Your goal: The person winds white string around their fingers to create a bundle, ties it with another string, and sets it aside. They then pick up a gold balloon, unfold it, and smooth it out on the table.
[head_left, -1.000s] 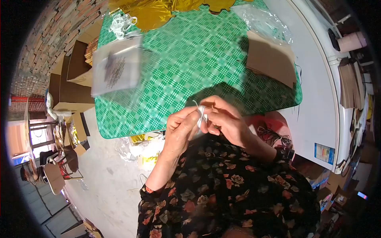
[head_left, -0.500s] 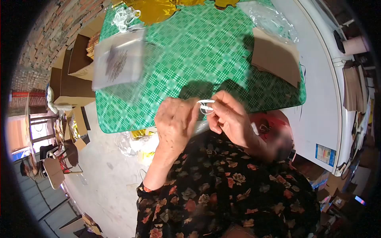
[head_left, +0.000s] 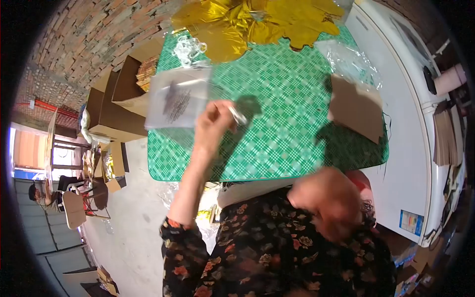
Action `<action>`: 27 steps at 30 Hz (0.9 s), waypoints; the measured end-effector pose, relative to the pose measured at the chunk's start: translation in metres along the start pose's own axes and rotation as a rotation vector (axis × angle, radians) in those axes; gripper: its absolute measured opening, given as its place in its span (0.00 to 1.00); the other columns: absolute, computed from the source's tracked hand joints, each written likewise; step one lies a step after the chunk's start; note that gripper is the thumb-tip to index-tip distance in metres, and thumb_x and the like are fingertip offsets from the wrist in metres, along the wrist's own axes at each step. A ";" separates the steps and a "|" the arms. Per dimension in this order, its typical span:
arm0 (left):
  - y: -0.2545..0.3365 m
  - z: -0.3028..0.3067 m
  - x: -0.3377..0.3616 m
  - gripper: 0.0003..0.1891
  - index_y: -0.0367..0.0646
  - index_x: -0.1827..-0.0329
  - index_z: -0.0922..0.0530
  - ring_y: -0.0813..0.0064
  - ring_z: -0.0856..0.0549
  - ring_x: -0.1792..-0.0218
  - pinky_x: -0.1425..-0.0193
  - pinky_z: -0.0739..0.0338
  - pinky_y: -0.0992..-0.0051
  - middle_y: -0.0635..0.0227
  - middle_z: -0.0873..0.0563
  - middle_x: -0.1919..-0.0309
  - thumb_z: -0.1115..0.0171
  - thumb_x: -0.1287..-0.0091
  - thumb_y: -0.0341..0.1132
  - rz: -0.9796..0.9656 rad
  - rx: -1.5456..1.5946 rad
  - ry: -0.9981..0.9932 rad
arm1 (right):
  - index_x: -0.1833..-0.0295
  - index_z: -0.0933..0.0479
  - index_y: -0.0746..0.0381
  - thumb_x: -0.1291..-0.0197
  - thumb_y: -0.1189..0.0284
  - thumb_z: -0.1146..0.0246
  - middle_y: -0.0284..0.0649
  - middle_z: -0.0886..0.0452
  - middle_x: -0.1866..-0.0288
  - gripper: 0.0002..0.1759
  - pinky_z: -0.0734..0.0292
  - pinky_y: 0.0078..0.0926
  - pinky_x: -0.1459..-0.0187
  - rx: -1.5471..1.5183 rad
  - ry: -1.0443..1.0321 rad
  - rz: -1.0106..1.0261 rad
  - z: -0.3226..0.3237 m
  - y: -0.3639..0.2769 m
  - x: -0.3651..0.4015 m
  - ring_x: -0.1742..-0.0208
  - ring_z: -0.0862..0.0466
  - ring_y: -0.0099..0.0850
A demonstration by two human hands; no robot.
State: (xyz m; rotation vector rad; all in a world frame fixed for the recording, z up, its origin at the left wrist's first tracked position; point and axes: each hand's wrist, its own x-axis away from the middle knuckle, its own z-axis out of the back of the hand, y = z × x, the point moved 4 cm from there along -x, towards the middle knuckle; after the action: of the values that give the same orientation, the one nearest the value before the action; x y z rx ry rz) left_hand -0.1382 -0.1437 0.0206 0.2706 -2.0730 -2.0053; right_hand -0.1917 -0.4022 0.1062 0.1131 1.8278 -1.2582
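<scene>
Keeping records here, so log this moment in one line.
left hand: holds white cord above green table | right hand: blurred, grip unclear | gold foil: far end

I can't read any words: the print (head_left: 178, 102) on the clear plastic (head_left: 199, 94) and the sticker (head_left: 411, 222) on the white fridge (head_left: 403, 168) look fuzzy.

A rough brick wall (head_left: 89, 54) is rising along the far left, a window (head_left: 62, 155) is glowing below it, and a chair (head_left: 74, 210) is standing on the pale floor (head_left: 136, 213). Light is brightening a green-checked table (head_left: 277, 143); a white appliance (head_left: 396, 168) is standing to its right.
</scene>
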 end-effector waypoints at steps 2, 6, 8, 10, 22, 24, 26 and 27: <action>0.005 0.029 -0.052 0.10 0.38 0.49 0.21 0.78 0.19 0.66 0.58 0.23 0.77 0.68 0.15 0.65 0.39 0.29 0.32 -0.121 -0.081 0.030 | 0.61 0.24 0.60 0.34 0.72 0.39 0.40 0.17 0.61 0.04 0.20 0.32 0.66 -0.123 -0.034 0.350 0.009 -0.044 0.000 0.65 0.16 0.34; 0.037 0.087 -0.138 0.21 0.32 0.34 0.27 0.71 0.16 0.51 0.45 0.20 0.72 0.56 0.17 0.46 0.40 0.28 0.30 -0.283 -0.175 0.192 | 0.30 0.29 0.44 0.32 0.67 0.36 0.32 0.33 0.28 0.25 0.21 0.32 0.40 -0.264 -0.429 0.354 0.022 -0.120 -0.037 0.28 0.32 0.31; 0.044 0.100 -0.147 0.27 0.32 0.27 0.35 0.65 0.19 0.41 0.35 0.23 0.69 0.50 0.26 0.33 0.42 0.28 0.27 -0.282 -0.129 0.280 | 0.33 0.28 0.51 0.33 0.69 0.36 0.31 0.31 0.31 0.23 0.19 0.35 0.42 -0.367 -0.337 0.415 0.015 -0.118 -0.043 0.30 0.30 0.31; 0.031 0.117 -0.143 0.28 0.33 0.26 0.37 0.61 0.23 0.35 0.30 0.27 0.68 0.51 0.32 0.29 0.43 0.28 0.26 -0.272 -0.209 0.269 | 0.35 0.26 0.56 0.34 0.71 0.35 0.31 0.29 0.33 0.22 0.18 0.36 0.43 -0.482 -0.259 0.404 0.005 -0.112 -0.041 0.32 0.29 0.30; -0.007 0.063 0.101 0.12 0.33 0.51 0.17 0.78 0.17 0.63 0.52 0.22 0.76 0.67 0.14 0.66 0.42 0.27 0.33 0.051 -0.084 -0.041 | 0.56 0.19 0.64 0.37 0.73 0.37 0.42 0.17 0.60 0.07 0.20 0.33 0.61 -0.058 -0.605 -0.564 -0.011 0.052 0.073 0.63 0.17 0.38; -0.020 0.060 0.136 0.12 0.30 0.52 0.18 0.76 0.17 0.64 0.53 0.22 0.77 0.65 0.14 0.66 0.40 0.26 0.33 0.153 0.015 -0.161 | 0.55 0.19 0.64 0.36 0.73 0.37 0.43 0.17 0.58 0.08 0.22 0.33 0.59 0.401 -0.573 -0.612 -0.001 0.108 0.119 0.62 0.16 0.41; -0.042 0.064 0.160 0.12 0.29 0.50 0.18 0.76 0.16 0.63 0.54 0.21 0.77 0.66 0.13 0.64 0.39 0.27 0.32 0.255 -0.153 -0.236 | 0.57 0.17 0.63 0.35 0.71 0.37 0.42 0.16 0.59 0.07 0.22 0.34 0.58 0.479 -0.577 -0.729 0.015 0.153 0.156 0.60 0.16 0.37; -0.055 0.068 0.166 0.12 0.30 0.49 0.18 0.75 0.15 0.62 0.54 0.21 0.77 0.65 0.13 0.63 0.39 0.27 0.31 0.294 -0.180 -0.213 | 0.55 0.18 0.62 0.33 0.68 0.38 0.41 0.16 0.57 0.09 0.22 0.33 0.57 0.553 -0.548 -0.741 0.020 0.171 0.166 0.57 0.16 0.35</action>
State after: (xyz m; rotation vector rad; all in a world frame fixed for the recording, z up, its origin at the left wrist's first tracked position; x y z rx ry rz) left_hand -0.3192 -0.1310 -0.0285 -0.2760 -1.8949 -2.0893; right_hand -0.1917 -0.3994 -0.1330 -0.6037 1.0203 -2.0368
